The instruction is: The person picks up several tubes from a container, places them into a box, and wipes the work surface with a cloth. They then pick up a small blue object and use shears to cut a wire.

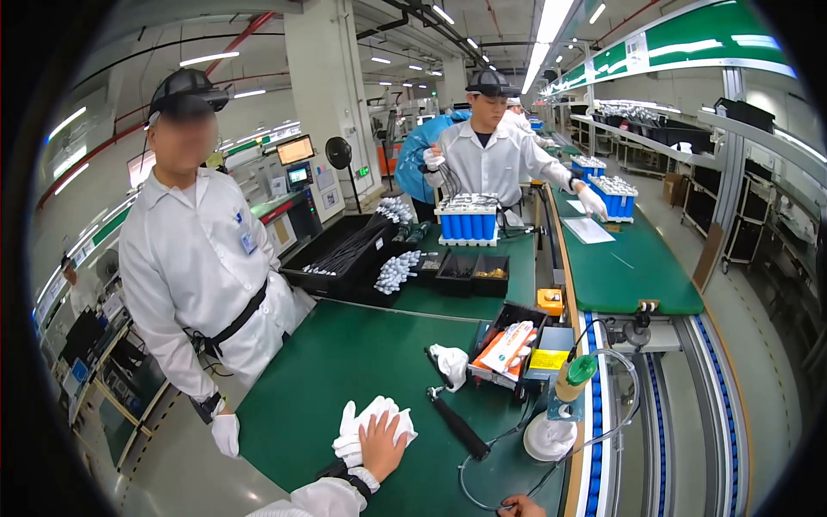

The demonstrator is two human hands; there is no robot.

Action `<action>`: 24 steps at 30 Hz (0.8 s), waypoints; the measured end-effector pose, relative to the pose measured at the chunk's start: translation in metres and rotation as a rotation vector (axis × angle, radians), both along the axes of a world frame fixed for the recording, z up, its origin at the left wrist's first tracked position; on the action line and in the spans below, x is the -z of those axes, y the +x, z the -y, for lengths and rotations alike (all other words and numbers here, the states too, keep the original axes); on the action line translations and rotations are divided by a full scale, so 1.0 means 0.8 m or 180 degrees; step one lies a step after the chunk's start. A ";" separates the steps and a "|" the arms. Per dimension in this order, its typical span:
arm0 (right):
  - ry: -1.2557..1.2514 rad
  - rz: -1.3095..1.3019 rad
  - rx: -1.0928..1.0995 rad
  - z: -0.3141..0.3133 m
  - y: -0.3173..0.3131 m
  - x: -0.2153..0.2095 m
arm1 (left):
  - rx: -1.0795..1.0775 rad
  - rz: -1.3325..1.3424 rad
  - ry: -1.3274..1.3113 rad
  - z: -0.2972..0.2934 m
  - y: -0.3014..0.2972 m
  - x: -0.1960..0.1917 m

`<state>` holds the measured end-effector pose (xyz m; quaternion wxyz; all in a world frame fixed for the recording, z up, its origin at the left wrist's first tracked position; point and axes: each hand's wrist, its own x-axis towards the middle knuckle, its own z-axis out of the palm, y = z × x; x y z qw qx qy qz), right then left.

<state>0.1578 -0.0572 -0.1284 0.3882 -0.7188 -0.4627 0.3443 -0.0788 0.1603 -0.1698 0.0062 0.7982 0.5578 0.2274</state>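
Observation:
A pair of white gloves [351, 435] lies on the green tabletop, bunched and overlapping. My left hand [384, 446] rests on top of them, bare, palm down with its fingers stretched out. At the lower edge only part of my right hand [522, 507] shows, close to a thin looping cable; its fingers are mostly cut off by the picture's edge. Farther right of the gloves lies a black-handled tool [461, 424], with a crumpled white cloth item [450, 365] just beyond it.
Beyond the tool sits a black bin [484, 376] with packets. A green-capped bottle [579, 376] and white round container [549, 438] stand by the roller conveyor [594, 470]. One person [202, 258] stands at left; another [493, 155] handles a blue cell pack [468, 226].

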 end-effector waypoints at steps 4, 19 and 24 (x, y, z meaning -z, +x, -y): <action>0.0020 0.0066 -0.0042 0.004 0.001 -0.001 | 0.0012 -0.0143 0.0061 -0.003 0.007 -0.003; 0.0221 0.0314 -0.0138 0.003 0.010 0.024 | -0.0073 -0.0075 0.0153 0.002 0.008 -0.007; -0.0027 -0.0096 -0.0046 0.007 0.015 0.046 | -0.0052 -0.0180 0.0022 0.005 0.011 -0.009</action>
